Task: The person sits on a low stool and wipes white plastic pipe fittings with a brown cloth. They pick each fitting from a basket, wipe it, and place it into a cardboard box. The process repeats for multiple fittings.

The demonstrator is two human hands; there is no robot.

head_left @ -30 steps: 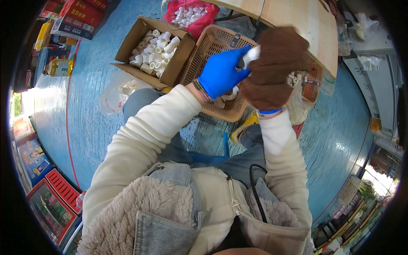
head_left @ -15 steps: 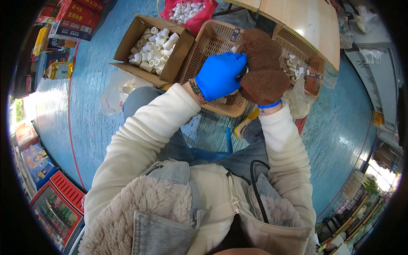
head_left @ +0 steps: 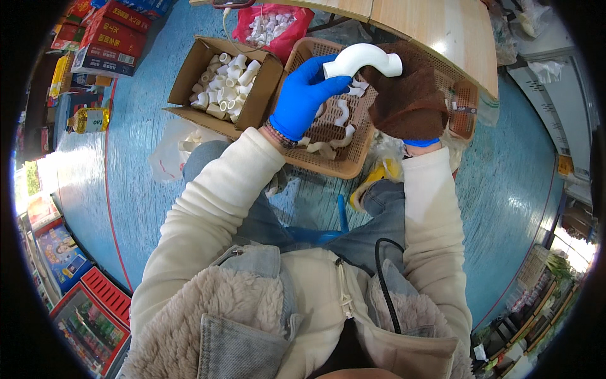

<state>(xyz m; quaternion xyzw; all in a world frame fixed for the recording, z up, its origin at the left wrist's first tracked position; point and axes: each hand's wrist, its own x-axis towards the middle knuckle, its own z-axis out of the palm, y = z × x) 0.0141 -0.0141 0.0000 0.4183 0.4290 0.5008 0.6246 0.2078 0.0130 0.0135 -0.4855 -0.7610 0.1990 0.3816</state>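
Note:
My left hand [head_left: 299, 101], in a blue glove, grips one end of a white curved pipe fitting [head_left: 363, 58], holding it up over the tan plastic basket [head_left: 346, 168]. A brown cloth [head_left: 407, 101] drapes over my right hand [head_left: 421, 143] beside the fitting's other end. Only the blue glove cuff shows there; the cloth hides the fingers. The cloth stays up with that hand, held by it. Several similar curved fittings, among them one white fitting [head_left: 342, 112], lie inside the basket below.
Left of the basket stands an open cardboard box [head_left: 264, 74] full of white fittings. Behind it is a pink bag [head_left: 302, 26] of small white pieces. A second basket [head_left: 467, 104] sits at right, partly under a wooden tabletop [head_left: 435, 28]. A clear plastic bag [head_left: 167, 148] lies left of my knee.
The fitting, hidden before by my left hand and the cloth, now shows in full in my left hand. My right hand has moved slightly right with the cloth, uncovering fittings in the basket.

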